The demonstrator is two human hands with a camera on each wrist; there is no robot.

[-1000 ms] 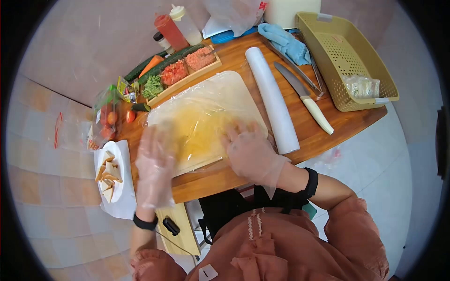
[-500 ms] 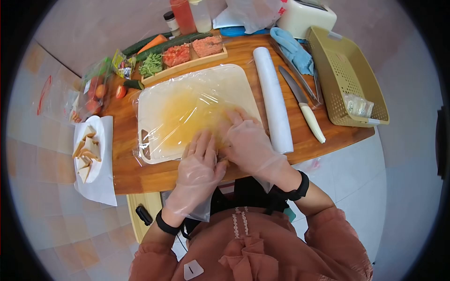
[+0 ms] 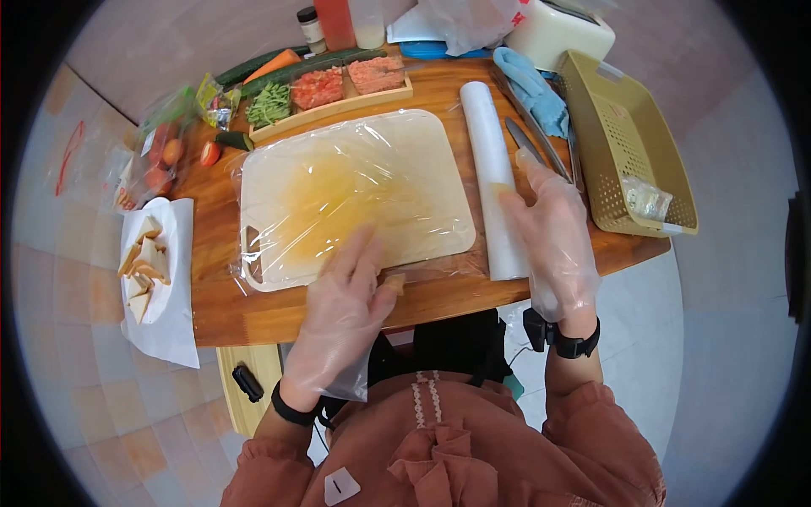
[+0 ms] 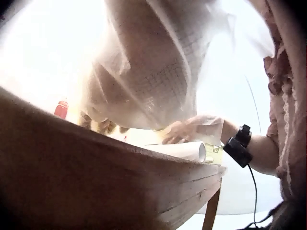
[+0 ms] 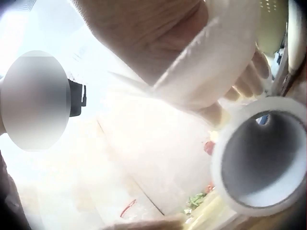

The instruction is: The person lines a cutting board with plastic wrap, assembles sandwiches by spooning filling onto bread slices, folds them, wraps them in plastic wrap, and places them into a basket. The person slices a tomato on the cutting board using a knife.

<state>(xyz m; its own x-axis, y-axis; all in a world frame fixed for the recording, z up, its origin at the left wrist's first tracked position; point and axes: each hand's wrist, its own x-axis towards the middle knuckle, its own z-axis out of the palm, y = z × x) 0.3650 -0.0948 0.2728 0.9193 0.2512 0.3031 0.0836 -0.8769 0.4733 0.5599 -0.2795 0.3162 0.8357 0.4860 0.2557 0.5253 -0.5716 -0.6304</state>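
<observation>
A cream cutting board (image 3: 448, 228) lies under clear film, with a flattened yellow layer (image 3: 325, 203) showing through. The gloved left hand (image 3: 338, 313) rests its straight fingers on the board's near edge; a small yellowish piece (image 3: 394, 283) is by its thumb. To the right, the gloved right hand (image 3: 556, 241) is over the knife (image 3: 517, 135), hiding the handle, its thumb over the white roll (image 3: 486, 144). The right wrist view shows its fingers loosely bent beside the roll's hollow end (image 5: 220, 163); no grip on the knife is visible.
Behind the board stands a wooden tray (image 3: 338, 110) of chopped foods. A perforated basket (image 3: 676, 173) and blue cloth (image 3: 536, 93) are at the right. Cut sandwiches lie on a white plate (image 3: 160, 296) at the left. Bagged tomatoes (image 3: 158, 179) are behind it.
The right hand has left the board and moved right, over the roll and knife. The left hand moved from the board's left side to its near edge and has stayed there.
</observation>
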